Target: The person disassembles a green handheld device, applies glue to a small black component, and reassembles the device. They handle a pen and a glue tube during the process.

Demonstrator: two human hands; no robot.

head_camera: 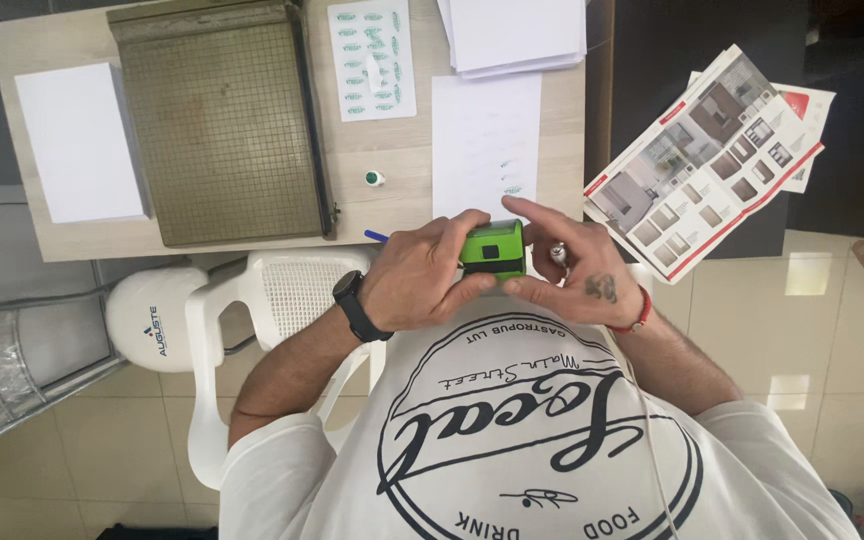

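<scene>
Stamp: a green self-inking stamp (pixel 493 249) with a black panel sits between both hands, just off the desk edge (pixel 252 240).
Left hand (pixel 422 275): at the stamp's 9 o'clock, fingers curled around it, gripping.
Right hand (pixel 577 270): at 3 o'clock, thumb under the stamp, index finger stretched over its top.
Paper: a white sheet (pixel 485 140) with 3 small green prints lies at 12 o'clock.
Cutter: a paper trimmer (pixel 222 120) at 10 o'clock.

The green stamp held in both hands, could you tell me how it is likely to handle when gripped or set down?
The green stamp looks like rigid plastic, so it is probably stiff and light. The left hand and right hand enclose it easily, suggesting a secure grip. Its boxy shape makes rolling unlikely.
</scene>
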